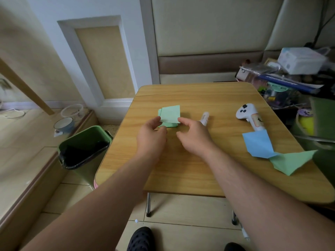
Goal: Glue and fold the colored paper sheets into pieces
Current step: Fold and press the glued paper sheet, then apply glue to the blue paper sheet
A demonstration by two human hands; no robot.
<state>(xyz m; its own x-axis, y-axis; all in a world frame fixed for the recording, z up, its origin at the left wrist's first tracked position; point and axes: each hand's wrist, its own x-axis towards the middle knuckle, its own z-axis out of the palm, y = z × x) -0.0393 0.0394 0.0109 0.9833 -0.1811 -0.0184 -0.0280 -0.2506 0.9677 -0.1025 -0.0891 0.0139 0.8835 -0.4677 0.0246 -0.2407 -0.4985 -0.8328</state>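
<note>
Both bare forearms reach forward side by side, converging toward the middle. The left hand [151,137] is seen from the back, fingers curled forward, thumb and forefinger pinching the left edge of a folded pale-green paper sheet [170,115]. The right hand [194,136] sits just beside it, apart from the left — its fingers bent and spread, thumb tip meeting the sheet's lower right corner; whether it truly grips there cannot be told. Both wrists are held straight.
</note>
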